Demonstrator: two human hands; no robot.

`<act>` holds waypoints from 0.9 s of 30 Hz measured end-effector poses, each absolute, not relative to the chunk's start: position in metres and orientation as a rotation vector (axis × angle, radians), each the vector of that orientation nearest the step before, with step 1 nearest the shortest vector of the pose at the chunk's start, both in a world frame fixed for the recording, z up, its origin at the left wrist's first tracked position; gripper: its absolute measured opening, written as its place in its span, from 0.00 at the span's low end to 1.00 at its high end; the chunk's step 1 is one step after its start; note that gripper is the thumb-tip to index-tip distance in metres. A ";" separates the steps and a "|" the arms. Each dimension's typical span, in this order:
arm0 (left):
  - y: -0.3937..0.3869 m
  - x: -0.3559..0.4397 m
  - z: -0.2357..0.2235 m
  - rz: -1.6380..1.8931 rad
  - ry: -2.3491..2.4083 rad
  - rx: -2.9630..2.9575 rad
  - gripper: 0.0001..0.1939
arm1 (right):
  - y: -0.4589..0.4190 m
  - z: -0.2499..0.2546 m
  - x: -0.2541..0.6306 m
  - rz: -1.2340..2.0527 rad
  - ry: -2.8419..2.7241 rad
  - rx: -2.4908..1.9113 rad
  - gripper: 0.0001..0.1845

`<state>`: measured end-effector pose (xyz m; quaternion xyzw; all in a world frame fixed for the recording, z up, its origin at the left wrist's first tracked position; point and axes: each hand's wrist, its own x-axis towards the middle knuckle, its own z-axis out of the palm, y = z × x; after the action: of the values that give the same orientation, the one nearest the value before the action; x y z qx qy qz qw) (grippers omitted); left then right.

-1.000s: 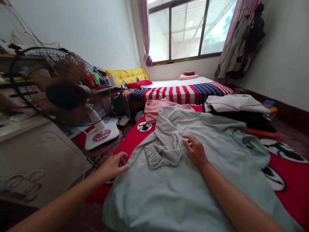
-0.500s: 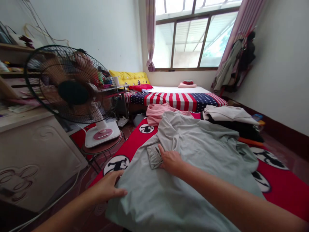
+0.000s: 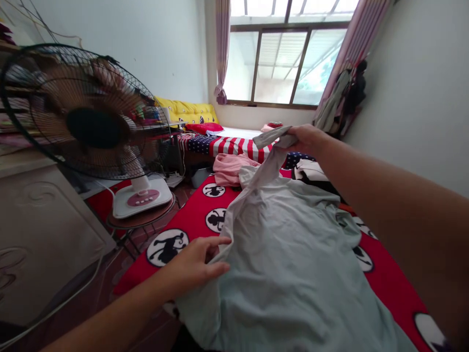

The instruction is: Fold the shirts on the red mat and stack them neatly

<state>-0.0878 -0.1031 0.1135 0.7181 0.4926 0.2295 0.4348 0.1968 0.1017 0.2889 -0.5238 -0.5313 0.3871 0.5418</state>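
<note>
A pale grey-green long-sleeved shirt [image 3: 289,244] lies spread over the bed in front of me. My right hand [image 3: 306,137] is closed on its sleeve, near the cuff, and holds it raised above the bed. From there the sleeve [image 3: 269,164] slants down to the left side of the shirt. At that left edge rests my left hand [image 3: 201,261], touching the cloth. Its thumb and index finger are apart, while the other fingers are partly hidden.
Red bedding with monkey prints [image 3: 168,247] covers the bed. Beyond the shirt lie a pink garment [image 3: 232,168] and folded white and black clothes [image 3: 311,170]. On the left a fan [image 3: 93,128] stands on a round stool [image 3: 142,220]. Another bed has a star-and-stripe cover [image 3: 229,146].
My right hand has gone from the cuff lying on the shirt to high at the right, lifting the sleeve. My left hand has shifted right along the shirt's edge. The view has turned slightly.
</note>
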 end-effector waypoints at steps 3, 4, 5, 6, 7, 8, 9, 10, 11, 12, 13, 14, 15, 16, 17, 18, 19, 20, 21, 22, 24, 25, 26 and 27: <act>-0.104 -0.065 0.114 0.580 1.160 1.820 0.32 | 0.101 0.293 0.217 0.990 -1.175 -1.162 0.13; -0.104 -0.058 0.113 0.584 1.130 1.808 0.31 | 0.101 0.291 0.223 0.987 -1.147 -1.155 0.13; -0.104 -0.051 0.111 0.593 1.100 1.789 0.31 | 0.102 0.288 0.229 0.973 -1.119 -1.152 0.12; -0.105 -0.044 0.109 0.601 1.070 1.764 0.31 | 0.103 0.285 0.234 0.952 -1.092 -1.156 0.11; -0.105 -0.037 0.106 0.607 1.044 1.736 0.31 | 0.104 0.280 0.238 0.933 -1.073 -1.158 0.10; -0.105 -0.030 0.102 0.611 1.026 1.709 0.31 | 0.106 0.275 0.242 0.921 -1.060 -1.160 0.10; -0.106 -0.022 0.097 0.614 1.013 1.687 0.31 | 0.107 0.269 0.246 0.916 -1.049 -1.156 0.10; -0.106 -0.015 0.092 0.619 1.007 1.671 0.30 | 0.109 0.262 0.250 0.913 -1.040 -1.150 0.10; -0.106 -0.007 0.085 0.627 1.001 1.659 0.30 | 0.110 0.255 0.253 0.912 -1.030 -1.144 0.11; -0.107 0.001 0.077 0.635 0.994 1.646 0.30 | 0.111 0.247 0.257 0.913 -1.021 -1.139 0.11; -0.107 0.009 0.068 0.641 0.984 1.627 0.30 | 0.112 0.238 0.261 0.910 -1.010 -1.139 0.11; -0.108 0.017 0.059 0.637 0.975 1.598 0.29 | 0.111 0.228 0.266 0.904 -0.994 -1.147 0.10; -0.110 0.024 0.049 0.624 0.967 1.556 0.29 | 0.110 0.217 0.271 0.896 -0.973 -1.158 0.10; -0.112 0.031 0.040 0.612 0.958 1.506 0.30 | 0.109 0.205 0.278 0.876 -0.951 -1.192 0.10; -0.114 0.036 0.031 0.605 0.948 1.454 0.30 | 0.106 0.192 0.286 0.843 -0.931 -1.249 0.10; -0.117 0.041 0.024 0.601 0.926 1.407 0.30 | 0.103 0.178 0.294 0.804 -0.911 -1.321 0.10; -0.120 0.044 0.018 0.596 0.891 1.364 0.29 | 0.099 0.163 0.302 0.756 -0.898 -1.413 0.10; -0.123 0.045 0.015 0.576 0.839 1.323 0.29 | 0.094 0.148 0.310 0.716 -0.888 -1.499 0.10; -0.125 0.046 0.015 0.544 0.776 1.285 0.27 | 0.088 0.133 0.319 0.687 -0.884 -1.576 0.10; -0.124 0.045 0.018 0.504 0.710 1.256 0.25 | 0.083 0.119 0.326 0.664 -0.889 -1.649 0.08; -0.115 0.041 0.029 0.470 0.623 1.239 0.21 | 0.071 0.096 0.339 0.624 -0.926 -1.787 0.03; -0.106 0.039 0.037 0.513 0.623 1.264 0.19 | 0.066 0.088 0.343 0.590 -0.956 -1.854 0.02; -0.093 0.037 0.044 0.602 0.657 1.321 0.17 | 0.061 0.082 0.347 0.527 -1.006 -1.905 0.03; -0.076 0.036 0.050 0.730 0.723 1.406 0.16 | 0.057 0.079 0.350 0.425 -1.058 -1.960 0.05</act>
<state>0.0364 -0.0763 0.0500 0.6174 0.3176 0.3208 0.6442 0.3496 0.0569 0.0789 -0.7832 -0.4226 0.1697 0.4234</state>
